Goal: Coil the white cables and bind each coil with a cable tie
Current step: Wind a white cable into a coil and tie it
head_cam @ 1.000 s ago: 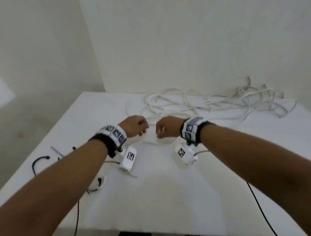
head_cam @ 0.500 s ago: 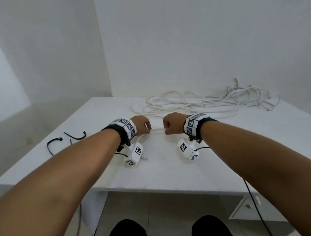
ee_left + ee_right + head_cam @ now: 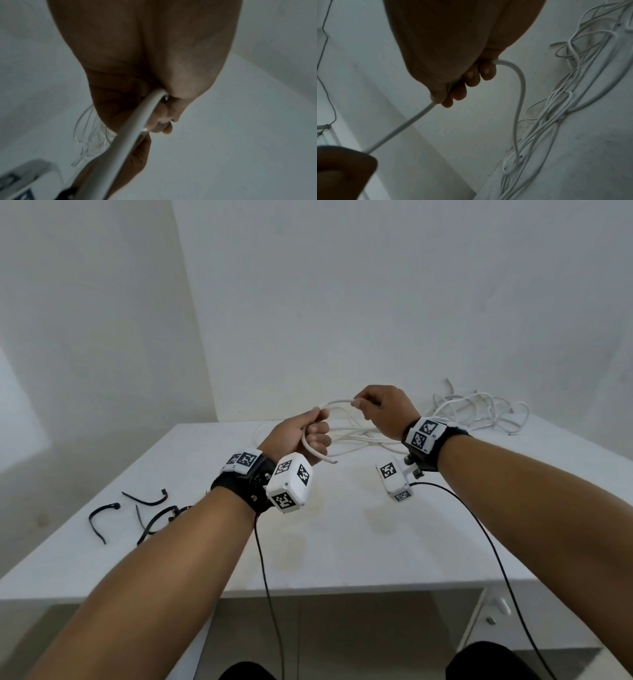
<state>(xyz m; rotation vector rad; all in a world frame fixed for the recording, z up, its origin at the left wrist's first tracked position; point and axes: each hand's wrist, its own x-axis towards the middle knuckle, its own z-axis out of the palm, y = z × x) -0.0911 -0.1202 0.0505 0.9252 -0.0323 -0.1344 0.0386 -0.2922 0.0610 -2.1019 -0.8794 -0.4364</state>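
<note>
We judge the job barely begun: left hand (image 3: 301,436) and right hand (image 3: 383,410) each have their grip clamped on one white cable (image 3: 334,404) lifted above the table (image 3: 342,542), no coil formed, tangle (image 3: 472,412) far right, black cable ties (image 3: 137,513) untouched near left.

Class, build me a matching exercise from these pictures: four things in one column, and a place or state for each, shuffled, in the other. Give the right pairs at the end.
Things
1. left hand
2. right hand
3. black cable ties
4. loose white cables

Places or states
A. heaped at the table's far right
B. lying on the table's left side
C. grips the white cable near its free end
D. pinches the cable farther along, raised above the table

Pairs: 1-C, 2-D, 3-B, 4-A
</note>
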